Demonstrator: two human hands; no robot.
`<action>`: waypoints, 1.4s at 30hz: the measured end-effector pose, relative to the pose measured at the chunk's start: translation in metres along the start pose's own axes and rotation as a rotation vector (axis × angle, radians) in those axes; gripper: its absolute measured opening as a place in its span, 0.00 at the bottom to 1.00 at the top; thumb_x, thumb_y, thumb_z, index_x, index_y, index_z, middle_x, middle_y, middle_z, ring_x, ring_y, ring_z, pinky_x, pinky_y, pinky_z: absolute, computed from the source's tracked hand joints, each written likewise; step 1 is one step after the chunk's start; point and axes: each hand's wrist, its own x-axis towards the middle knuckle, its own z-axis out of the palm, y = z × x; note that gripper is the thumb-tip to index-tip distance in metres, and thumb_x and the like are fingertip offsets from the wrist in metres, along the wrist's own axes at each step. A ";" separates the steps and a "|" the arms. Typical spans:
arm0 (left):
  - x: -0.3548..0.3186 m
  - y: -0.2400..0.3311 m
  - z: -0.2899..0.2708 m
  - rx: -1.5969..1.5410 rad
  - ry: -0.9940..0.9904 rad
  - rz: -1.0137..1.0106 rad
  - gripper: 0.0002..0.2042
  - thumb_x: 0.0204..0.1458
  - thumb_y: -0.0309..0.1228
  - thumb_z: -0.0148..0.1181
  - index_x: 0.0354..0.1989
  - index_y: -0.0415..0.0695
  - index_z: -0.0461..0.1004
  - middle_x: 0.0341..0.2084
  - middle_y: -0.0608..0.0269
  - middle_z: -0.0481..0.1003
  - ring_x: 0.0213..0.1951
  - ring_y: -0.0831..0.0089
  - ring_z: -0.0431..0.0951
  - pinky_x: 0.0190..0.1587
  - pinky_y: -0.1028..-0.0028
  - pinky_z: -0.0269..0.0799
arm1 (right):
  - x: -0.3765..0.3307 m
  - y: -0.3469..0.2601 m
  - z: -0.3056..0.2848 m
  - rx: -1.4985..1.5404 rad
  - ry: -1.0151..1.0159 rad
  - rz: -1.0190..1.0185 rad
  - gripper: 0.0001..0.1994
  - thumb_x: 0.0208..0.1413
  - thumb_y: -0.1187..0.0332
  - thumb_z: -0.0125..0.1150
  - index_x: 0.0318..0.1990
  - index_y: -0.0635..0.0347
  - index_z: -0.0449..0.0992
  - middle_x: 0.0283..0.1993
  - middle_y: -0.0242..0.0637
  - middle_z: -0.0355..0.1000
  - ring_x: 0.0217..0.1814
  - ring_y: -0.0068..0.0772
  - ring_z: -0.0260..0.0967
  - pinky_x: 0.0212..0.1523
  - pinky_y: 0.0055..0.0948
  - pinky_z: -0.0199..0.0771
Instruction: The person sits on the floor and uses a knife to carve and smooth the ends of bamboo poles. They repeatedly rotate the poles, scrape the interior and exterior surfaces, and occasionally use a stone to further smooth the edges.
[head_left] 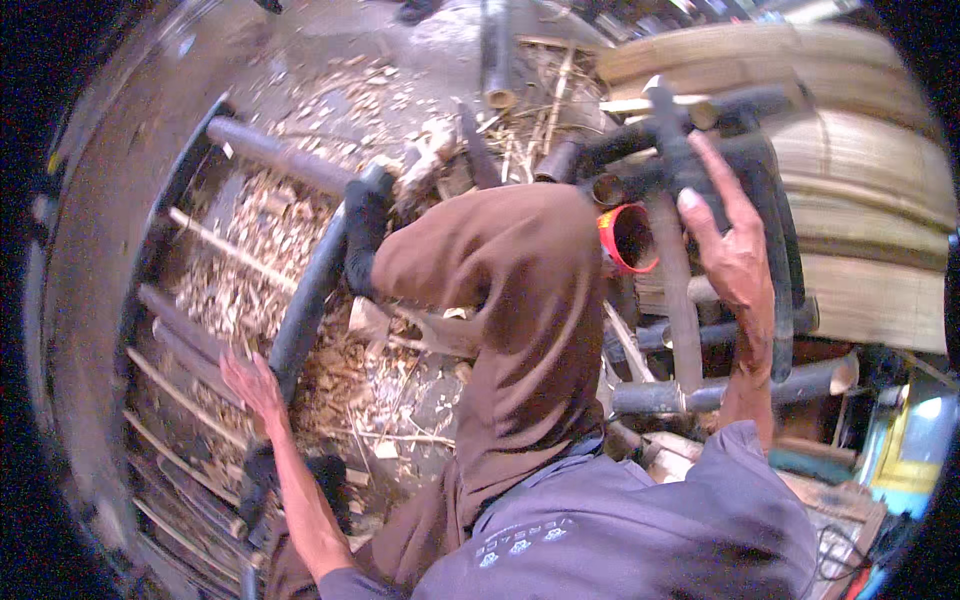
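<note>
From the head camera, the right hand (735, 245) sits at the upper right of the frame, its fingers spread open and pressed flat against a dark bamboo frame (690, 140) made of round, smooth poles lashed crosswise. The grip is open; nothing is clasped, the palm and fingertips only touch the poles. Just left of this hand, a red plastic ring (628, 238) with a dark hollow middle sits against the frame.

The left hand (250, 385) is at the lower left, fingers open and splayed, resting near a long dark pole (305, 300) that runs diagonally up toward the centre. Whether the palm actually touches the pole cannot be told. That pole belongs to a second frame (170, 400) lying on the ground at the left of the picture, built of dark round bars with thin pale slats set between them like ladder rungs.

The middle of the frame is filled by a raised knee in brown cloth trousers (520, 320), soft and creased. Below it, at the bottom edge, is a grey-blue shirt (640, 530).

The floor (330, 90) across the upper left is rough and dusty, strewn with pale wood shavings (260, 240), chips and splinters. At the far right, behind the bamboo frame, stands a stack of tan woven mats (870, 170), curved and finely ribbed.
</note>
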 end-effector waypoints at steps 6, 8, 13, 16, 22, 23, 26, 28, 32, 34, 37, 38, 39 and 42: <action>-0.014 0.025 -0.010 -0.028 -0.137 0.017 0.23 0.58 0.35 0.52 0.60 0.37 0.61 0.59 0.44 0.60 0.61 0.49 0.59 0.64 0.57 0.54 | -0.044 0.090 0.020 -0.299 -0.330 0.350 0.27 0.46 0.55 0.64 0.53 0.58 0.70 0.43 0.51 0.75 0.47 0.51 0.74 0.47 0.43 0.72; -0.005 0.038 -0.017 -0.085 -0.158 0.023 0.24 0.58 0.33 0.52 0.60 0.35 0.60 0.58 0.43 0.61 0.60 0.50 0.60 0.63 0.57 0.54 | -0.049 0.138 0.034 -0.467 -0.311 0.252 0.26 0.45 0.55 0.65 0.52 0.56 0.72 0.43 0.50 0.76 0.46 0.51 0.75 0.47 0.44 0.73; 0.013 0.048 -0.036 -0.173 -0.218 0.000 0.25 0.58 0.32 0.53 0.60 0.33 0.58 0.56 0.41 0.63 0.59 0.49 0.61 0.63 0.58 0.55 | -0.029 0.178 0.045 -0.459 -0.333 0.227 0.25 0.45 0.53 0.64 0.50 0.53 0.74 0.41 0.48 0.76 0.44 0.51 0.75 0.45 0.45 0.74; 0.010 0.062 -0.042 -0.155 -0.241 -0.022 0.24 0.58 0.32 0.52 0.60 0.33 0.58 0.56 0.42 0.63 0.59 0.50 0.62 0.63 0.58 0.55 | -0.011 0.139 0.058 -0.167 -0.374 0.233 0.25 0.45 0.53 0.63 0.51 0.51 0.74 0.41 0.49 0.76 0.43 0.50 0.75 0.46 0.45 0.73; -0.007 0.055 -0.033 -0.428 -0.364 0.005 0.24 0.59 0.33 0.51 0.61 0.33 0.58 0.57 0.42 0.63 0.60 0.50 0.61 0.63 0.57 0.54 | -0.012 0.139 0.088 -0.136 -0.335 0.180 0.23 0.46 0.57 0.64 0.51 0.52 0.72 0.42 0.48 0.75 0.44 0.51 0.74 0.45 0.43 0.73; -0.007 0.055 -0.034 -0.442 -0.385 -0.026 0.24 0.59 0.33 0.51 0.61 0.33 0.58 0.57 0.42 0.63 0.61 0.51 0.61 0.63 0.58 0.54 | -0.014 0.147 0.082 -0.091 -0.321 0.194 0.23 0.46 0.59 0.65 0.50 0.54 0.73 0.40 0.47 0.76 0.43 0.48 0.75 0.44 0.40 0.74; -0.015 0.065 -0.036 -0.360 -0.389 -0.073 0.25 0.59 0.32 0.51 0.62 0.32 0.58 0.58 0.41 0.62 0.61 0.50 0.60 0.64 0.58 0.53 | -0.019 0.162 0.050 -0.012 -0.293 0.256 0.23 0.45 0.60 0.67 0.50 0.56 0.74 0.39 0.47 0.76 0.41 0.44 0.76 0.43 0.37 0.74; -0.021 0.045 -0.023 -0.344 -0.361 0.057 0.24 0.58 0.31 0.53 0.61 0.33 0.59 0.58 0.41 0.63 0.60 0.50 0.62 0.63 0.59 0.55 | -0.017 0.161 0.039 -0.050 -0.240 0.239 0.20 0.47 0.63 0.67 0.47 0.60 0.75 0.37 0.45 0.77 0.40 0.35 0.76 0.43 0.33 0.73; 0.015 0.072 -0.023 -0.411 -0.191 0.015 0.24 0.56 0.30 0.56 0.60 0.35 0.63 0.56 0.44 0.66 0.59 0.52 0.65 0.62 0.60 0.58 | -0.007 0.144 0.021 0.086 -0.148 0.104 0.15 0.54 0.62 0.62 0.48 0.58 0.77 0.38 0.40 0.78 0.42 0.29 0.75 0.44 0.33 0.73; 0.070 0.153 -0.065 -0.470 -0.075 0.070 0.26 0.55 0.31 0.57 0.62 0.37 0.60 0.59 0.45 0.64 0.60 0.56 0.65 0.63 0.63 0.58 | 0.015 0.098 0.022 0.113 -0.045 -0.001 0.13 0.57 0.65 0.60 0.47 0.60 0.76 0.41 0.35 0.76 0.43 0.27 0.72 0.48 0.28 0.71; 0.141 0.241 -0.136 -0.566 -0.073 0.263 0.34 0.51 0.33 0.62 0.65 0.40 0.54 0.63 0.48 0.58 0.64 0.57 0.59 0.65 0.62 0.53 | 0.058 -0.001 0.037 0.191 -0.057 -0.346 0.12 0.60 0.66 0.56 0.48 0.61 0.74 0.42 0.40 0.75 0.41 0.34 0.74 0.45 0.30 0.72; 0.155 0.257 -0.148 -0.572 -0.109 0.335 0.34 0.48 0.32 0.64 0.64 0.41 0.56 0.61 0.48 0.60 0.62 0.56 0.61 0.63 0.62 0.55 | 0.072 -0.025 0.043 0.131 -0.005 -0.582 0.11 0.60 0.66 0.55 0.47 0.61 0.73 0.42 0.43 0.75 0.41 0.36 0.75 0.44 0.31 0.73; 0.167 0.270 -0.160 -0.531 -0.171 0.398 0.34 0.46 0.32 0.65 0.62 0.41 0.58 0.59 0.48 0.62 0.61 0.55 0.62 0.61 0.61 0.57 | 0.082 -0.050 0.056 0.076 -0.085 -0.579 0.09 0.60 0.68 0.54 0.44 0.62 0.71 0.36 0.48 0.74 0.38 0.43 0.76 0.40 0.34 0.74; 0.181 0.272 -0.197 -0.316 -0.346 0.500 0.35 0.37 0.29 0.70 0.57 0.41 0.63 0.53 0.48 0.68 0.56 0.53 0.68 0.55 0.60 0.64 | 0.089 -0.137 0.103 0.241 -0.238 -0.876 0.12 0.59 0.64 0.50 0.44 0.62 0.63 0.26 0.55 0.69 0.27 0.55 0.73 0.25 0.47 0.73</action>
